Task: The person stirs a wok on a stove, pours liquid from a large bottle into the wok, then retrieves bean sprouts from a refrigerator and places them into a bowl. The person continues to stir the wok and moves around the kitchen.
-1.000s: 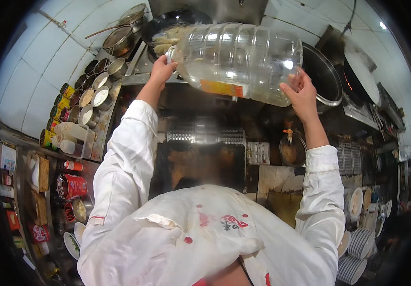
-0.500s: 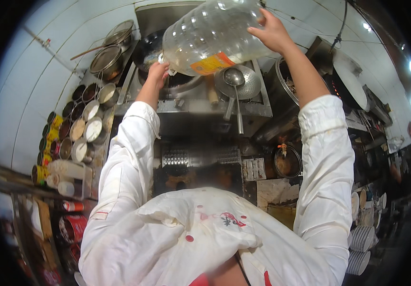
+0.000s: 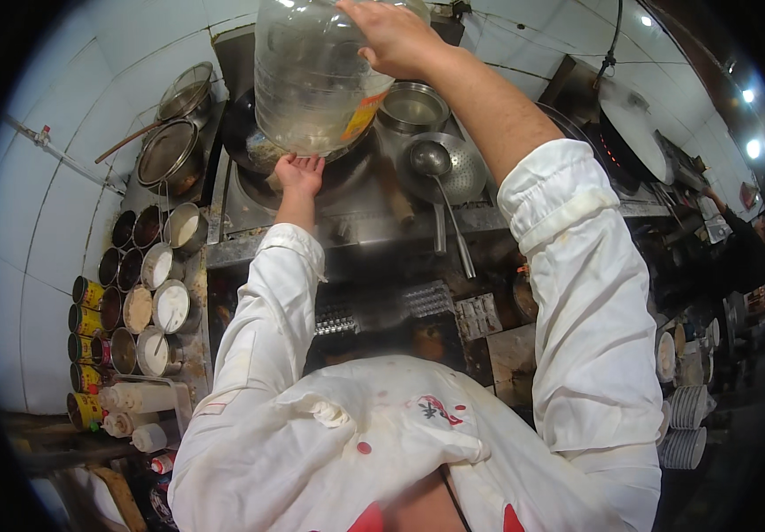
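A big clear plastic jug (image 3: 307,75) with an orange-yellow label hangs steeply tilted over the dark wok (image 3: 239,133) on the stove. My right hand (image 3: 396,40) grips it high on its upper side, fingers spread along the plastic. Palm turned up, my left hand (image 3: 300,175) supports the jug's lower end with curled fingers. The jug's mouth is hidden, and some pale contents show near its bottom. What lies in the wok is mostly covered by the jug.
A ladle (image 3: 430,160) rests in a perforated strainer (image 3: 458,173) right of the wok, before a metal pot (image 3: 413,108). Seasoning containers (image 3: 171,306) line the left side, with sieves on pots (image 3: 170,155) behind. Another wok (image 3: 635,133) stands right; a person (image 3: 741,253) is beyond.
The jug has swung from lying nearly sideways to steeply tilted, its upper end moving left. My right hand moved left with it; my left hand shifted from the neck to its lower end.
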Tool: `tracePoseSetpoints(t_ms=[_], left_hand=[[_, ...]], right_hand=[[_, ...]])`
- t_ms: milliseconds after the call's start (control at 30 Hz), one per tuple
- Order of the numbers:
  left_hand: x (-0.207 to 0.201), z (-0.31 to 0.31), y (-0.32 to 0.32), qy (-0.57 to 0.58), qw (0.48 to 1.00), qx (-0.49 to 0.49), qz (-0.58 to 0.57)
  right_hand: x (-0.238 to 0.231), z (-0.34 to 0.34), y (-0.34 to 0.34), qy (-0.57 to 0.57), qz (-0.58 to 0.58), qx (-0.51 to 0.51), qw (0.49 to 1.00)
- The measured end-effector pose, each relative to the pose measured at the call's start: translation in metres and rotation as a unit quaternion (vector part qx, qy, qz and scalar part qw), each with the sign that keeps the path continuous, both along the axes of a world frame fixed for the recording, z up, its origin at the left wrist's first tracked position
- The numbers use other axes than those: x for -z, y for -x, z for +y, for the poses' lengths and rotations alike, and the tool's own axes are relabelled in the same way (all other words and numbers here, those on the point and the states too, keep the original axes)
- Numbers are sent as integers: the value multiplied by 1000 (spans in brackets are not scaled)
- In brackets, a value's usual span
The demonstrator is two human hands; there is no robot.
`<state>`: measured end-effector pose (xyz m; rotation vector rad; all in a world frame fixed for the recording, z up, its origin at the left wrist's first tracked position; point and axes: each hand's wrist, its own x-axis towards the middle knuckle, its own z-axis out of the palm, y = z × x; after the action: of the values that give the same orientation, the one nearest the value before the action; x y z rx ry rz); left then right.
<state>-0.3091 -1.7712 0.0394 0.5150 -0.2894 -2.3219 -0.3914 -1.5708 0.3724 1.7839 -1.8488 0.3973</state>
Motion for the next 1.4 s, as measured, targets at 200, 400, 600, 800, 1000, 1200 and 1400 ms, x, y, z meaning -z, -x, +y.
tracePoseSetpoints(t_ms=[200,400,600,800,1000,1200,1400], left_hand=[[24,29,21,-72,997,-27,28],[50,36,30,-113,991,-28,64],[62,28,29,-100,993,-20,64],[56,32,30,-88,995,-30,29],[51,34,27,-60,998,-21,22],[59,28,26,-62,998,-10,30],[61,26,26,-55,998,0,16]], right_hand=[[12,-21,11,-14,30,-43,999],[26,-31,13,-55,53,-30,997],[30,-38,3,-67,48,-24,996],[33,-33,-7,-58,47,-20,997],[33,-32,-5,-53,40,-19,998],[31,-36,-3,-68,40,-13,997],[33,-40,5,-73,39,-13,996]])
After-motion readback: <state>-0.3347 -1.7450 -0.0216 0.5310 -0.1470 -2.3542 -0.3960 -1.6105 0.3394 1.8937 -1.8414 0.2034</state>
